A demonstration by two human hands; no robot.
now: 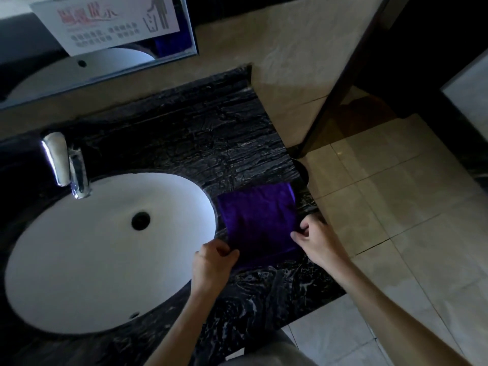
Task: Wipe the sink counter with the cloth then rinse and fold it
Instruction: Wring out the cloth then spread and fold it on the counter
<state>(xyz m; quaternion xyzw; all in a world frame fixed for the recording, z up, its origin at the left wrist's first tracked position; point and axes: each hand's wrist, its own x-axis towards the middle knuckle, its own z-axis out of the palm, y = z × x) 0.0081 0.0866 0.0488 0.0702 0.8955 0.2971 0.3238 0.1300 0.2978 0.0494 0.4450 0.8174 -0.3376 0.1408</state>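
White notice (111, 22) on the mirror (169, 52): blurred Chinese text, litter-bin pictogram

The room is dim, with a cool pale light falling from the left. A mirror (100, 56) hangs on the far wall at the left, with a white notice (111, 25) stuck to its glass. Beige wall tiles (285, 43) run behind and to the right of it. The floor (412, 212) at the right is laid with large cream tiles with dark joints. A dark door frame (343, 75) slants down to the floor at the far right.
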